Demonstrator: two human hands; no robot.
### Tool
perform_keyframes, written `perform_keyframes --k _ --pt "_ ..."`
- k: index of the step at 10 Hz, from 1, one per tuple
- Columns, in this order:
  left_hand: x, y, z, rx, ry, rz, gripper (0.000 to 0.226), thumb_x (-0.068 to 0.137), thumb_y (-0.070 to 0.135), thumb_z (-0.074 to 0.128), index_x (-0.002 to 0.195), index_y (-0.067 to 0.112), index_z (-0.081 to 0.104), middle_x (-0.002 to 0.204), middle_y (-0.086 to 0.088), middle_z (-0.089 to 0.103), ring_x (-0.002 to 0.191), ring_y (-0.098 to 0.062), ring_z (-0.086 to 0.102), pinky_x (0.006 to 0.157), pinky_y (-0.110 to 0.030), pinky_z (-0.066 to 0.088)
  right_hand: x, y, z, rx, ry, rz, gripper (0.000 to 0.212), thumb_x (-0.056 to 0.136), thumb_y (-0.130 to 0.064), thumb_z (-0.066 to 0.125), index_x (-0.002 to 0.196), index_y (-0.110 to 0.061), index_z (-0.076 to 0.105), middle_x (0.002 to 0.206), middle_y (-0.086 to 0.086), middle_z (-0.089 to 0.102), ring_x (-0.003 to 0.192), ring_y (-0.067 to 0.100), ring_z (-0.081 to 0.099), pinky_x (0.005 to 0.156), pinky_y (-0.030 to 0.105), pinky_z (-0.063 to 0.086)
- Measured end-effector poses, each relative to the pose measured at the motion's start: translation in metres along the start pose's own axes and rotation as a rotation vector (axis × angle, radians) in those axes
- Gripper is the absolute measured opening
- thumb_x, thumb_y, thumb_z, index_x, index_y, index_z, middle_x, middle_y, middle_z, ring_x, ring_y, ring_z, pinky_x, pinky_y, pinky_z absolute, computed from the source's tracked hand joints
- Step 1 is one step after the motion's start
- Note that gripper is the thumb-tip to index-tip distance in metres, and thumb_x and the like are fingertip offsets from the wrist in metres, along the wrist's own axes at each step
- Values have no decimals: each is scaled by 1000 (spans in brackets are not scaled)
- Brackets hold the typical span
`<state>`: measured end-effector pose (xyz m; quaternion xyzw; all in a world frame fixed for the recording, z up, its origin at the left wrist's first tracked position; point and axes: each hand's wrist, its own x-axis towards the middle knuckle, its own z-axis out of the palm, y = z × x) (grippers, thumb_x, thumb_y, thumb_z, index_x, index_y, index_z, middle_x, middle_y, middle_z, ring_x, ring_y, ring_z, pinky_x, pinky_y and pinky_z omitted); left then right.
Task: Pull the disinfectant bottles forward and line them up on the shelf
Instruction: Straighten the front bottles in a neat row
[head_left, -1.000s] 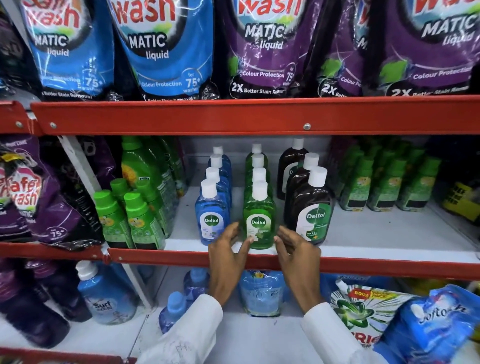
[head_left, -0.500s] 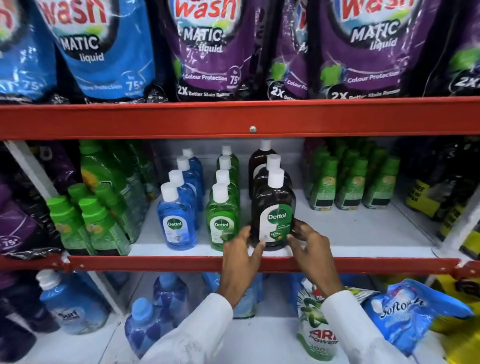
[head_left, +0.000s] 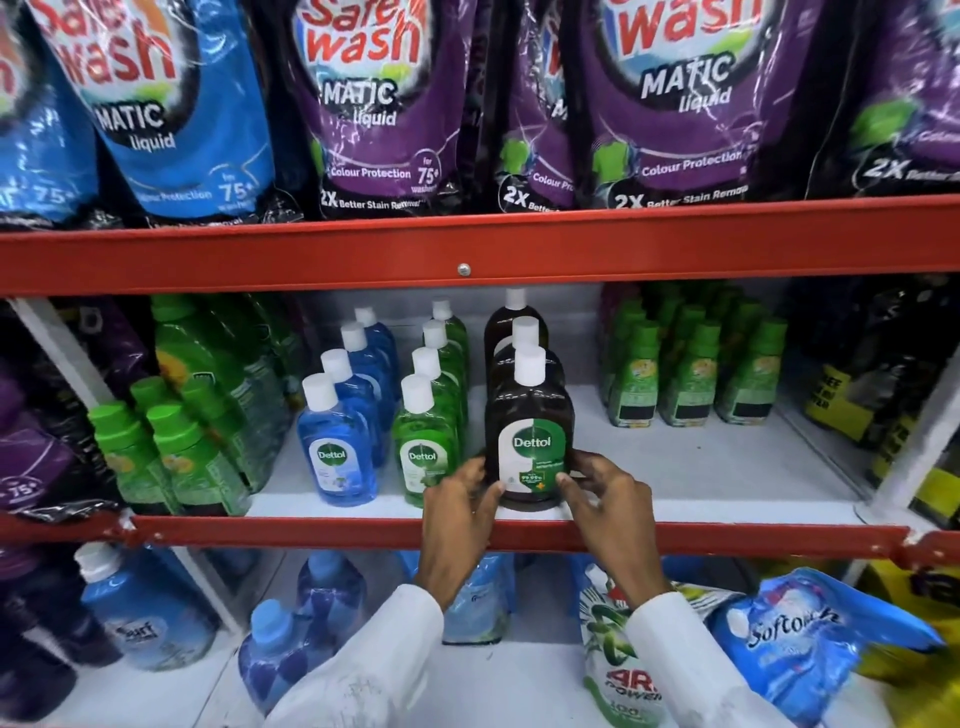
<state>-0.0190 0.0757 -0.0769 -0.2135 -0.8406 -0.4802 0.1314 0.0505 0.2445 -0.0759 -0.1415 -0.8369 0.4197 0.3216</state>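
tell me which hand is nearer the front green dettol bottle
Left. The left hand sits right beside the front green Dettol bottle, overlapping its lower right corner in view. The right hand is farther, on the far side of the brown Dettol bottle.

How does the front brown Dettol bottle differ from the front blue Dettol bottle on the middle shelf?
The dark brown plastic Dettol bottle is taller and wider than the clear blue plastic Dettol bottle. The left hand and right hand grip the brown bottle at its base; nothing touches the blue one. The brown label is half white, half green; the blue bottle's label is pale. Both stand upright with white caps at the front of their rows.
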Motion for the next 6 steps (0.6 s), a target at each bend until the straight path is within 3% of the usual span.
perform_keyframes --k 2,3,5,6 --pt "-1 1 3 6 9 0 47 88 24 71 129 4 58 121 -16 71 101 -6 62 84 -5 42 -2 0 -2 26 -14 16 27 86 -27 71 112 -19 72 108 -4 77 94 8 72 87 26 57" --pt "-1 0 4 -12 12 -9 50 89 24 70 131 3 56 125 -16 69 103 -2 58 86 -5 40 -1 0 -2 22 -9 18 28 86 -27 71 113 -19 72 109 -2 77 95 10 72 87 23 55" --pt "1 -1 6 -7 18 19 44 87 23 72 126 5 60 119 -13 72 94 12 55 74 13 32 -3 -4 -3 27 -12 22 27 87 -24 70 113 -17 72 109 -2 77 97 11 72 90 25 55" --pt "-3 3 3 -4 19 36 42 89 24 69 126 6 60 117 -12 73 92 9 55 78 9 37 -3 -10 -6 44 -22 53 30 87 -22 71 116 -15 70 113 2 76 99 13 71 93 30 55"
